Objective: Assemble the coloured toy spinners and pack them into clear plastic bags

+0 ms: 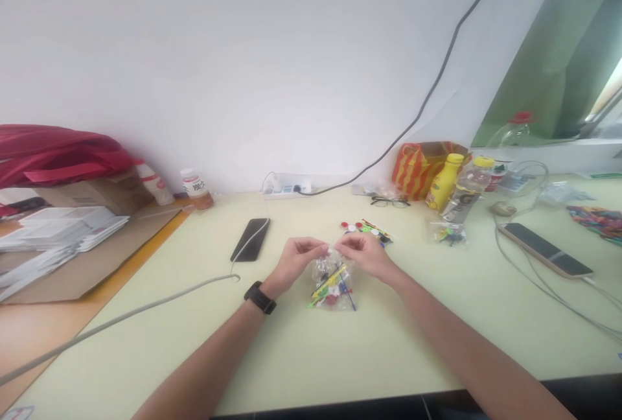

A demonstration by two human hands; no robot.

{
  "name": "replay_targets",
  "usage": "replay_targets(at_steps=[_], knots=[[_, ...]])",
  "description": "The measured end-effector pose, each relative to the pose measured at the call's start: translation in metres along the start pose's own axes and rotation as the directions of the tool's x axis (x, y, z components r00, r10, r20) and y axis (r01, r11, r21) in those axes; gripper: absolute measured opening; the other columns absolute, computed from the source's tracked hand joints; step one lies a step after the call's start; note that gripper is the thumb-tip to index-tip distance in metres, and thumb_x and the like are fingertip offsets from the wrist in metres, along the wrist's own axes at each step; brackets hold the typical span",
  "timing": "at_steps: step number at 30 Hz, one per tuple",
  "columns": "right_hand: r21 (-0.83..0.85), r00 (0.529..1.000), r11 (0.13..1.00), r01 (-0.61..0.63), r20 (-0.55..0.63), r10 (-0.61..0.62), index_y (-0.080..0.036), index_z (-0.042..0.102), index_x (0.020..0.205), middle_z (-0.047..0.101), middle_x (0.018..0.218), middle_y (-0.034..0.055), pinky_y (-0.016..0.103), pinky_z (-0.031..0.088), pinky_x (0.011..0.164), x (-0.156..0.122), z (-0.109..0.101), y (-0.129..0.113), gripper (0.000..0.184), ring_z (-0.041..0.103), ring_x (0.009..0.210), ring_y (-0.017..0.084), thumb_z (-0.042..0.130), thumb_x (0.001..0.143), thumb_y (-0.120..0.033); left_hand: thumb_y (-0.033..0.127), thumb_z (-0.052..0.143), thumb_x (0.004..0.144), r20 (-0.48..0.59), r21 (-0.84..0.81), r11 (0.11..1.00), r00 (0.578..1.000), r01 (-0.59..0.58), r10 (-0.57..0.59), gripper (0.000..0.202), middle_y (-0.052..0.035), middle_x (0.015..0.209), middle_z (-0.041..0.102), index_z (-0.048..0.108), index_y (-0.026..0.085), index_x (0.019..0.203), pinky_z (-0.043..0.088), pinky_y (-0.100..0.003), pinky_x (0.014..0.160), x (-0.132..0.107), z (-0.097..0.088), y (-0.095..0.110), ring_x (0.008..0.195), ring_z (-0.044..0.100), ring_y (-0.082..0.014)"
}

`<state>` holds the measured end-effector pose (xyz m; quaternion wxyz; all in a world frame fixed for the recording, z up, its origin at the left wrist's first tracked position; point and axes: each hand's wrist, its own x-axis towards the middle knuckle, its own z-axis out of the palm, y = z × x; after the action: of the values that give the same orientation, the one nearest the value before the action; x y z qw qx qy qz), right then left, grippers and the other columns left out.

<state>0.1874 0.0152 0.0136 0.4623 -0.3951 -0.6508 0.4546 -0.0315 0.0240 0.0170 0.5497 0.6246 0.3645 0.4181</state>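
While left hand (pixel 302 260) and right hand (pixel 365 254) pinch clear bag (pixel 332 291) at top | long axis runs toward near edge of table (pixel 311 358) | hands equally near

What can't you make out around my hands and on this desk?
In the head view:
Top of the clear bag: partly hidden by the left hand and right hand.
Small parts inside: overlapping and blurred, so uncountable.
Loose pieces behind: partly covered by the right hand.
Multicoloured item: cut off by the right edge.
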Motion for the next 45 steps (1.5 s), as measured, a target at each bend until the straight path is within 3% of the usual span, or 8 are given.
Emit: replay_targets(at_steps=[7, 15, 20, 25, 28, 34, 37, 45], knots=[[0.042, 0.996, 0.996, -0.082, -0.023, 0.083, -0.017, 0.076, 0.075, 0.066, 0.066, 0.0015, 0.027, 0.043, 0.059, 0.001, -0.012, 0.002, 0.035, 0.055, 0.061, 0.013, 0.081, 0.076, -0.051, 0.044, 0.076, 0.087, -0.003, 0.024, 0.999, 0.999, 0.038, -0.038, 0.032, -0.0128, 0.094, 0.081, 0.082, 0.014, 0.096, 0.053, -0.032, 0.082, 0.004, -0.013, -0.003, 0.088, 0.073, -0.0233], [0.067, 0.997, 0.994, -0.083, -0.007, 0.083, -0.017, 0.078, 0.075, 0.067, 0.065, 0.0018, 0.027, 0.046, 0.058, 0.002, -0.015, 0.002, 0.034, 0.056, 0.059, 0.013, 0.083, 0.074, -0.050, 0.052, 0.068, 0.091, -0.010, -0.005, 0.998, 0.998, 0.055, -0.055, 0.042, -0.0153, 0.096, 0.080, 0.082, 0.013, 0.096, 0.054, -0.034, 0.085, 0.007, -0.016, -0.009, 0.091, 0.074, -0.0258], [0.074, 0.995, 0.993, -0.095, 0.001, 0.095, -0.017, 0.078, 0.076, 0.068, 0.065, 0.0021, 0.027, 0.046, 0.057, 0.004, -0.019, 0.006, 0.035, 0.057, 0.059, 0.014, 0.085, 0.071, -0.052, 0.050, 0.072, 0.088, -0.046, 0.056, 0.998, 0.999, 0.019, -0.016, 0.038, -0.0129, 0.086, 0.080, 0.082, 0.013, 0.081, 0.053, -0.032, 0.081, 0.007, -0.016, -0.006, 0.082, 0.071, -0.0226], [0.055, 0.998, 0.997, -0.062, 0.033, 0.061, -0.017, 0.078, 0.077, 0.068, 0.066, 0.0027, 0.028, 0.046, 0.058, 0.002, -0.017, 0.000, 0.037, 0.057, 0.060, 0.014, 0.082, 0.074, -0.054, 0.042, 0.081, 0.082, -0.004, 0.003, 1.000, 1.000, 0.012, -0.012, 0.033, -0.0112, 0.095, 0.080, 0.080, 0.015, 0.101, 0.054, -0.029, 0.075, 0.002, -0.007, 0.003, 0.081, 0.071, -0.0199], [0.044, 0.998, 0.998, -0.052, 0.036, 0.050, -0.017, 0.076, 0.077, 0.067, 0.067, 0.0032, 0.029, 0.048, 0.059, 0.001, -0.014, -0.004, 0.040, 0.058, 0.062, 0.015, 0.080, 0.076, -0.056, 0.038, 0.086, 0.077, 0.026, 0.001, 1.000, 1.000, 0.013, -0.013, 0.031, -0.0107, 0.092, 0.080, 0.081, 0.015, 0.096, 0.054, -0.030, 0.077, 0.000, -0.003, 0.005, 0.083, 0.072, -0.0211], [0.153, 0.998, 0.986, -0.059, 0.025, 0.055, -0.017, 0.075, 0.091, 0.070, 0.080, 0.0030, 0.029, 0.050, 0.067, -0.001, -0.008, 0.001, 0.038, 0.062, 0.072, 0.015, 0.085, 0.073, -0.048, 0.037, 0.084, 0.078, 0.003, -0.001, 1.000, 1.000, -0.019, 0.019, 0.026, -0.0102, 0.091, 0.080, 0.081, 0.015, 0.093, 0.055, -0.031, 0.078, 0.001, -0.005, 0.001, 0.082, 0.072, -0.0212], [0.164, 0.997, 0.984, -0.069, 0.034, 0.065, -0.017, 0.075, 0.089, 0.070, 0.080, 0.0029, 0.030, 0.049, 0.068, 0.000, -0.004, 0.004, 0.037, 0.062, 0.072, 0.016, 0.086, 0.071, -0.047, 0.037, 0.084, 0.079, 0.010, 0.037, 0.998, 0.999, -0.046, 0.046, 0.026, -0.0102, 0.091, 0.080, 0.081, 0.015, 0.093, 0.054, -0.030, 0.076, 0.002, -0.007, -0.001, 0.081, 0.071, -0.0204], [0.280, 0.986, 0.952, -0.121, -0.079, 0.149, -0.019, 0.083, 0.087, 0.072, 0.081, 0.0042, 0.032, 0.049, 0.071, 0.001, -0.002, 0.010, 0.030, 0.060, 0.074, 0.016, 0.086, 0.067, -0.041, 0.033, 0.080, 0.081, -0.027, 0.046, 0.998, 0.999, -0.046, 0.047, 0.024, -0.0101, 0.091, 0.079, 0.082, 0.017, 0.099, 0.056, -0.031, 0.080, 0.005, -0.015, -0.006, 0.086, 0.072, -0.0223]])
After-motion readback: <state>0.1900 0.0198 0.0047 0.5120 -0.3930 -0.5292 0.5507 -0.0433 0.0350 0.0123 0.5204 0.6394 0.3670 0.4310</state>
